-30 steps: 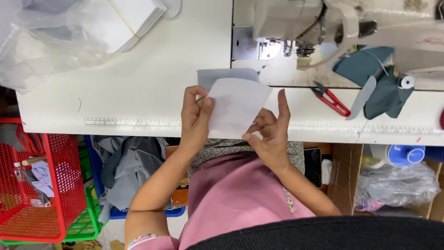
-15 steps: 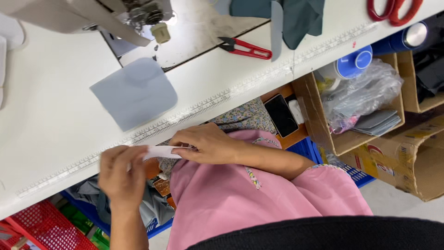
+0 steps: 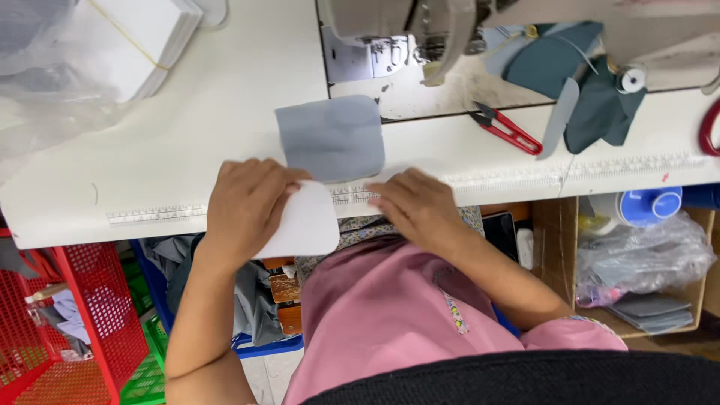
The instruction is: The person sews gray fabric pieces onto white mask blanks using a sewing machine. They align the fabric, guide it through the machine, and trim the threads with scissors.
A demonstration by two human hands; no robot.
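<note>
the left hand point(image 3: 244, 206) lies palm down with its fingers close together and curled over the upper left part of a white piece point(image 3: 306, 223), the thumb tucked under so that it seems to pinch the piece at the table edge point(image 3: 150, 225); how tight the hold is cannot be told. the white piece is a rounded, pocket-like shape that hangs off the front edge of the table, its long axis running roughly from the table down toward the person's lap, rounded corner lowest. the right hand point(image 3: 420, 206) rests flat on the table edge just right of the white piece, fingers nearly together and pointing left toward it, the fingertips at or just beside its upper right corner; it grips nothing that shows. just behind both hands a grey piece point(image 3: 331, 136) of the same sort lies flat on the table, apart from the fingers but near them, its straight top toward the sewing machine point(image 3: 405, 26) and its rounded end toward the person. a printed ruler strip point(image 3: 154, 214) runs along the table edge under the hands. farther right lie red snips point(image 3: 506, 129) and a heap of dark teal cloth point(image 3: 592, 97). a stack of white pieces point(image 3: 127, 45) sits at the far left, and a red basket point(image 3: 52, 330) stands below the table.
</note>
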